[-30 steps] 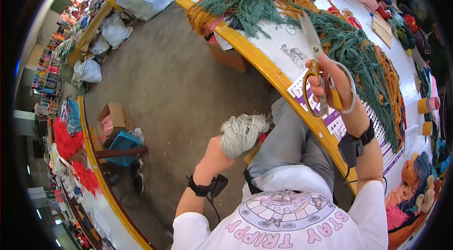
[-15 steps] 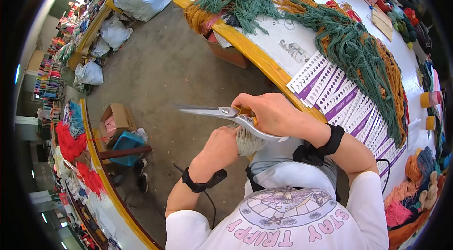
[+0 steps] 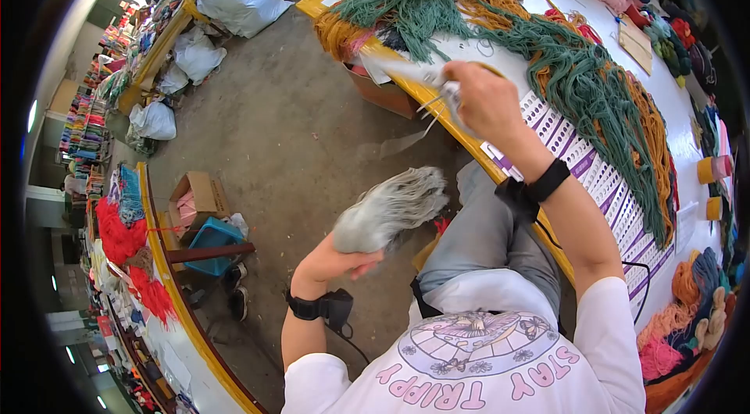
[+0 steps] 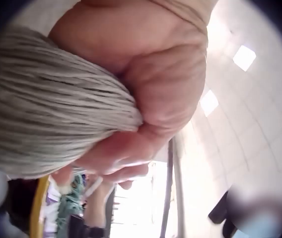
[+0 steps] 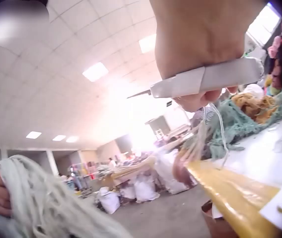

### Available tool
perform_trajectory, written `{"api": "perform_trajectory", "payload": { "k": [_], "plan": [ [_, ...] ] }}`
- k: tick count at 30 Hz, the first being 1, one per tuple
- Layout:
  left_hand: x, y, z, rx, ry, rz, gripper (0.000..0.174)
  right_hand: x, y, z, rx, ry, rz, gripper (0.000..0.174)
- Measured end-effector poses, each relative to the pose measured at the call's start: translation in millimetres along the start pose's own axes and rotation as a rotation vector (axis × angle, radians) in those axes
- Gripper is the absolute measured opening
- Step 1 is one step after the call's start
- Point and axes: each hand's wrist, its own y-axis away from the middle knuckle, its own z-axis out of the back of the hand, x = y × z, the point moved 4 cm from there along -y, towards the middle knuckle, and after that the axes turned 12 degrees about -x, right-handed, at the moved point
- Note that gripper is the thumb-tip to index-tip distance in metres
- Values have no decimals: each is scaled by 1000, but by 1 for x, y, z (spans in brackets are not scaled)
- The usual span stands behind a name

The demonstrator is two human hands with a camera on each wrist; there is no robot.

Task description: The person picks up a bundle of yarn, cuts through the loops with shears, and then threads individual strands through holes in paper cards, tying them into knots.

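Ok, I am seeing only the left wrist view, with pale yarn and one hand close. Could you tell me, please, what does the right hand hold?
Observer: The right hand holds scissors, partly blurred in the head view.
Operator: And how looks the free end of the yarn? It leaves my picture.
Observer: In the head view, the pale yarn fans out loosely, pointing away from the left hand.
Operator: Thank you. Is any bin nearby?
Observer: Yes, a blue bin shows beside a cardboard box, on the person's left.
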Motion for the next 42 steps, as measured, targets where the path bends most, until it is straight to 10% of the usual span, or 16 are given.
{"api": "perform_trajectory", "payload": {
  "k": [3,7,13,17,24,30,36,38,42],
  "plan": [
    [17,1,22,1,817,-370,13,-25,-5,2,3,33,-361,19],
    [-15,-12,26,57,1612,-271,25,14,11,-8,364,-520,-447,43],
    [-71,-23,-15,313,1741,-257,26,101,40,-15,688,-1678,-535,62],
    [-95,-22,-1,169,1586,-400,24,125,48,3,907,-1793,-706,67],
    [-103,-20,-30,85,1126,-439,60,140,13,42,609,-2100,-1167,42],
    [-41,-27,-66,488,806,-540,89,105,-44,15,625,-2063,-1236,16],
    [-58,-27,-67,538,835,-530,32,23,-14,-9,113,-576,-675,44],
    [-76,-30,-62,504,1287,-383,19,24,10,22,9,-671,-604,46],
    [-89,-48,-52,370,1764,-205,15,52,67,82,608,-1364,-820,50]
  ]
}}
